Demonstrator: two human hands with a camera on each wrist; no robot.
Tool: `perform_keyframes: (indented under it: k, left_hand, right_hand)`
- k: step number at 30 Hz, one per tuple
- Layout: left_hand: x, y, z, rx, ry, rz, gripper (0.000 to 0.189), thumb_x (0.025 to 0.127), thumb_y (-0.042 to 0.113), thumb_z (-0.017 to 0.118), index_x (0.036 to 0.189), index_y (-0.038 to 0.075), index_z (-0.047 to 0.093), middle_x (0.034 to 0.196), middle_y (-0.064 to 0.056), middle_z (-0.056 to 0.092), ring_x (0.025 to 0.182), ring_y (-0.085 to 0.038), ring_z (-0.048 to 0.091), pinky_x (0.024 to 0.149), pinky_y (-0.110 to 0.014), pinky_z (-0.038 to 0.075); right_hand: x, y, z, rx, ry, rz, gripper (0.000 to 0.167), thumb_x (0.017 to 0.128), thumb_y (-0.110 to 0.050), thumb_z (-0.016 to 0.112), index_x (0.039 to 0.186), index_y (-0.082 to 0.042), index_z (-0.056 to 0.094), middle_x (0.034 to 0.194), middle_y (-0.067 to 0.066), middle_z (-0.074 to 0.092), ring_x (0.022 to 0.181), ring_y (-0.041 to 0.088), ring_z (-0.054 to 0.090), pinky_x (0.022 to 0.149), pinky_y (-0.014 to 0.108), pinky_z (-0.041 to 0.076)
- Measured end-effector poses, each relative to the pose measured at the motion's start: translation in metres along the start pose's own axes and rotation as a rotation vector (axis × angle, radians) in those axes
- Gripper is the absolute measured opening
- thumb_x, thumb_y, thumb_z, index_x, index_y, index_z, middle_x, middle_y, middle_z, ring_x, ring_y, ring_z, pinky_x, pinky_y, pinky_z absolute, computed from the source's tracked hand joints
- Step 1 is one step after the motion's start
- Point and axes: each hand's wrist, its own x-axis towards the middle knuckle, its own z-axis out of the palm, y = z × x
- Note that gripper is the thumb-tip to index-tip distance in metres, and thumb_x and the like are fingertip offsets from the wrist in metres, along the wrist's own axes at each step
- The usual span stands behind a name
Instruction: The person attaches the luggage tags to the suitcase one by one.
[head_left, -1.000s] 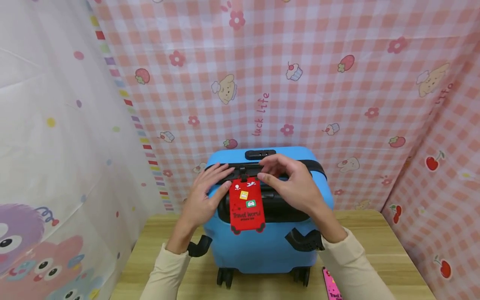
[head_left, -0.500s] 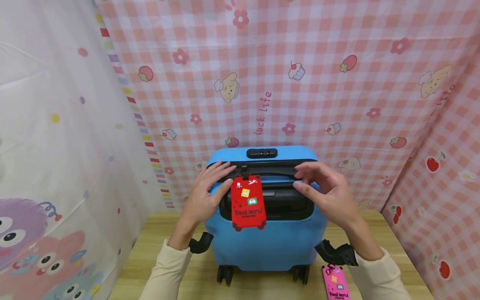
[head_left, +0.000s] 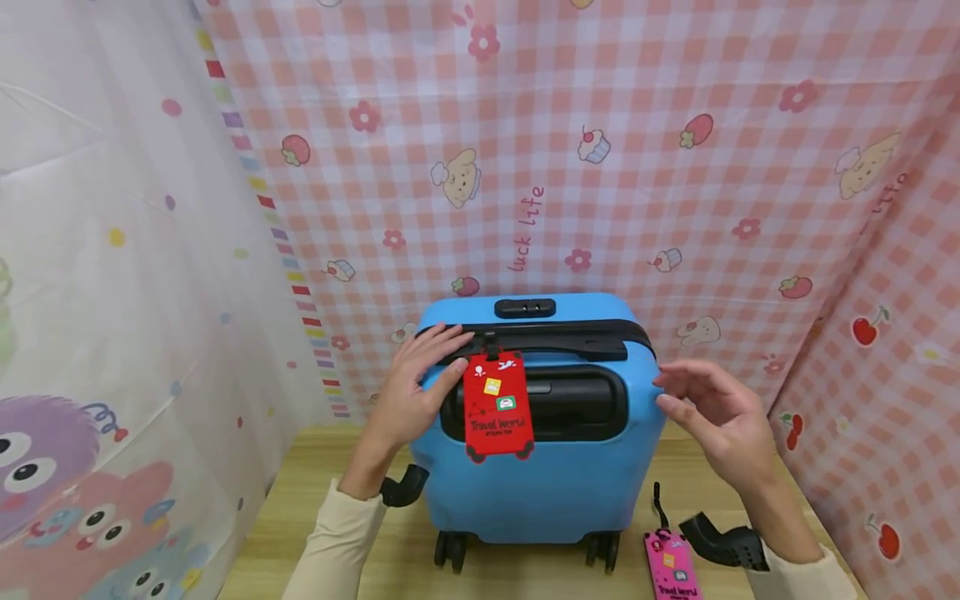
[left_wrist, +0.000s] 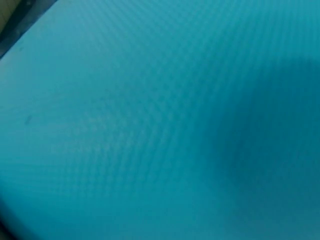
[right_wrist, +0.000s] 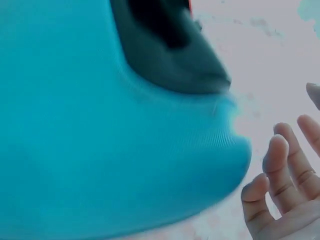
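A light blue suitcase (head_left: pixel 540 492) stands upright on its black wheels, its black handle (head_left: pixel 570 346) across the top front. From the left part of that handle hangs a red luggage tag (head_left: pixel 498 404) on a black strap. My left hand (head_left: pixel 416 387) rests on the suitcase's upper left beside the tag, fingers extended toward the strap. Off the suitcase's right side, my right hand (head_left: pixel 720 421) holds nothing, its fingers loosely bent. In the right wrist view its fingers (right_wrist: pixel 282 175) show apart from the blue shell. Only blue shell (left_wrist: pixel 125 125) fills the left wrist view.
A pink luggage tag (head_left: pixel 671 567) with a black strap lies on the wooden table (head_left: pixel 300 533), right of the suitcase and near my right wrist. Behind hangs a pink checked cloth (head_left: pixel 637 208); a white patterned cloth (head_left: pixel 150 292) hangs at the left.
My right hand has moved away from the red tag's strap, rightward along the handle and off the suitcase. The left hand has stayed in place. More of the pink tag now shows.
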Motion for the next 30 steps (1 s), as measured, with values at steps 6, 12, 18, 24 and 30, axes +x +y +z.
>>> perform_keyframes:
  k: [6,12,18,24,30]
  left_hand:
    - [0.001,0.0,-0.001,-0.002,0.003,0.008,0.04,0.1,0.029,0.057,0.139,0.02,0.06,0.15,-0.003,0.05,0.146,-0.022,0.032,0.119,-0.058,0.011]
    - [0.001,-0.001,-0.001,-0.002,0.004,0.011,0.04,0.1,0.028,0.058,0.139,0.021,0.06,0.149,-0.002,0.05,0.146,-0.022,0.032,0.119,-0.058,0.012]
    - [0.001,-0.002,0.002,0.0,0.001,0.011,0.04,0.1,0.029,0.058,0.139,0.022,0.06,0.15,-0.001,0.05,0.146,-0.021,0.032,0.119,-0.058,0.013]
    - [0.0,-0.001,0.001,-0.004,0.003,0.004,0.04,0.1,0.028,0.058,0.139,0.021,0.06,0.149,-0.002,0.05,0.146,-0.022,0.032,0.119,-0.059,0.013]
    - [0.0,-0.001,0.001,0.0,0.004,-0.001,0.04,0.1,0.029,0.058,0.139,0.021,0.06,0.149,-0.002,0.05,0.146,-0.022,0.033,0.118,-0.059,0.014]
  right_hand:
    - [-0.029,0.008,-0.025,-0.104,0.004,0.153,0.034,0.094,0.018,0.047,0.127,0.014,0.051,0.115,0.004,0.064,0.094,0.012,0.061,0.08,0.018,0.05]
    - [-0.064,0.03,-0.045,-0.202,0.059,0.296,0.031,0.098,0.011,0.048,0.129,0.011,0.051,0.114,0.002,0.063,0.091,0.009,0.06,0.077,0.019,0.05]
    - [-0.1,0.057,-0.06,-0.284,0.117,0.406,0.028,0.099,0.006,0.051,0.126,0.009,0.054,0.109,-0.006,0.064,0.086,0.007,0.059,0.072,0.019,0.049]
    - [-0.134,0.083,-0.07,-0.319,0.148,0.561,0.026,0.101,-0.004,0.055,0.126,0.001,0.057,0.105,-0.013,0.063,0.082,0.007,0.058,0.068,0.02,0.048]
    - [-0.16,0.098,-0.074,-0.395,0.176,0.782,0.035,0.102,-0.023,0.057,0.13,-0.002,0.055,0.101,-0.02,0.061,0.084,0.005,0.058,0.067,0.023,0.049]
